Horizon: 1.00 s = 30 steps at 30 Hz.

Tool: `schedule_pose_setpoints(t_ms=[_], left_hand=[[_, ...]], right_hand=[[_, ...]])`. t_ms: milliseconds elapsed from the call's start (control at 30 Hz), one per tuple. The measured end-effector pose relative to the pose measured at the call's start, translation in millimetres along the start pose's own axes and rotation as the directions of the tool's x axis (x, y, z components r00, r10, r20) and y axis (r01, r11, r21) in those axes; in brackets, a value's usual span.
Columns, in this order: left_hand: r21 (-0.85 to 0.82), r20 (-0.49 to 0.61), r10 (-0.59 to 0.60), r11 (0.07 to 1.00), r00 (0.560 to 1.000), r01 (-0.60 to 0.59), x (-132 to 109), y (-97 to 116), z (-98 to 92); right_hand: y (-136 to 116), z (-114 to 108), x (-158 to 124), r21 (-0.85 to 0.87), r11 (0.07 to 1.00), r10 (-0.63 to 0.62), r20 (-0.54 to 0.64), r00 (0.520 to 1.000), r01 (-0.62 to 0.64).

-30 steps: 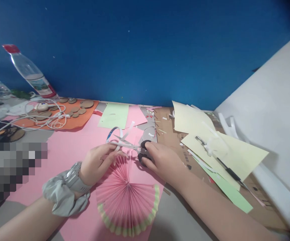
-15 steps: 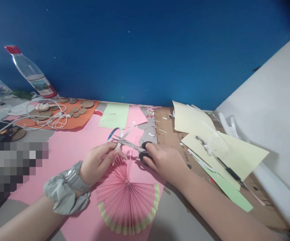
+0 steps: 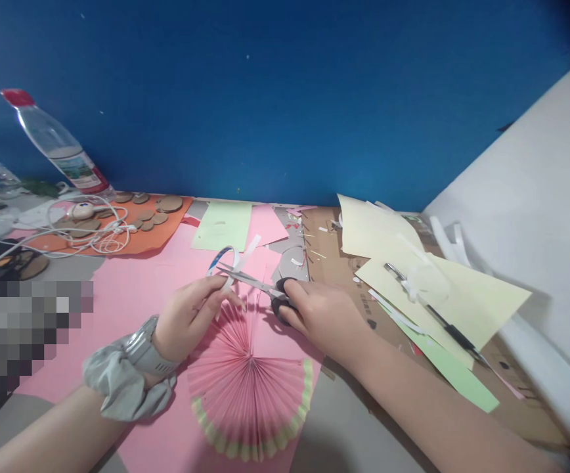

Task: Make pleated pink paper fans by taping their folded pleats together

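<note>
My left hand (image 3: 191,312) pinches a narrow roll of white tape (image 3: 211,263), its inner ring printed blue. A pale strip of tape (image 3: 252,248) sticks up from the roll to the right. My right hand (image 3: 322,315) grips the black handles of a pair of scissors (image 3: 250,279). Their blades point left across the tape, just above my left fingertips, slightly apart. Below both hands lies a pleated pink paper fan (image 3: 250,401) with a yellow-green scalloped edge, its upper left partly hidden by my left hand. It rests on a pink sheet (image 3: 152,407).
Brown cardboard (image 3: 322,243) at right bears cream paper (image 3: 378,226), a black pen (image 3: 447,325) and green paper (image 3: 462,371). An orange sheet (image 3: 167,230) with brown discs, a white cable (image 3: 112,243) and a plastic bottle (image 3: 68,151) stand back left. A blue wall (image 3: 285,98) rises behind.
The scissors and both hands keep nearly the same pose around the tape. The tape strip leans slightly more left, and the whole view has shifted a little.
</note>
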<state>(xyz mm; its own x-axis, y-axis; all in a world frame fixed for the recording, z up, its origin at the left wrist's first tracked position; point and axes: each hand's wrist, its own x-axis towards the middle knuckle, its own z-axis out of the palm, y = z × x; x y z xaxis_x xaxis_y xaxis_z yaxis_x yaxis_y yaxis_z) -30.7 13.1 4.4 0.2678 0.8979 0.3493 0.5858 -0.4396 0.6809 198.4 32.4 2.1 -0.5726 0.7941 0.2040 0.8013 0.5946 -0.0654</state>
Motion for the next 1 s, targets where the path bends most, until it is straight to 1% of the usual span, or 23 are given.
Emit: schedule_pose_setpoints(t_ms=[133, 267, 400, 600, 733, 833, 1000], left_hand=[[0.020, -0.001, -0.007, 1.000, 1.000, 0.007, -0.8, -1.0, -0.3], [0.000, -0.007, -0.007, 1.000, 1.000, 0.007, -1.8, -3.2, 0.4], [-0.002, -0.011, 0.001, 1.000, 1.000, -0.001, -0.6, -1.8, 0.8], [0.078, -0.001, 0.017, 0.997, 1.000, -0.016, 2.4, 1.7, -0.3], [0.055, 0.014, 0.035, 0.998, 0.999, -0.036, 0.6, -1.1, 0.9], [0.035, 0.004, 0.032, 0.999, 0.999, -0.032, -0.9, -2.4, 2.1], [0.071, 0.013, 0.017, 0.997, 1.000, -0.018, -0.8, -2.3, 2.1]], right_hand=[[0.2, -0.3, 0.6, 0.007, 1.000, -0.003, -0.006, 1.000, 0.003], [0.9, 0.5, 1.3, 0.000, 1.000, 0.001, -0.021, 1.000, -0.001], [1.1, 1.7, 1.3, 0.012, 1.000, 0.026, 0.000, 1.000, -0.026], [-1.4, 3.1, 2.2, 0.106, 0.994, 0.023, 0.033, 0.999, -0.027], [-2.3, 1.5, 3.2, 0.163, 0.986, 0.033, 0.035, 0.999, -0.038], [-1.8, 0.2, 3.7, 0.199, 0.979, 0.046, 0.038, 0.998, -0.053], [1.0, 1.5, 3.5, 0.250, 0.965, 0.080, 0.016, 0.997, -0.081]])
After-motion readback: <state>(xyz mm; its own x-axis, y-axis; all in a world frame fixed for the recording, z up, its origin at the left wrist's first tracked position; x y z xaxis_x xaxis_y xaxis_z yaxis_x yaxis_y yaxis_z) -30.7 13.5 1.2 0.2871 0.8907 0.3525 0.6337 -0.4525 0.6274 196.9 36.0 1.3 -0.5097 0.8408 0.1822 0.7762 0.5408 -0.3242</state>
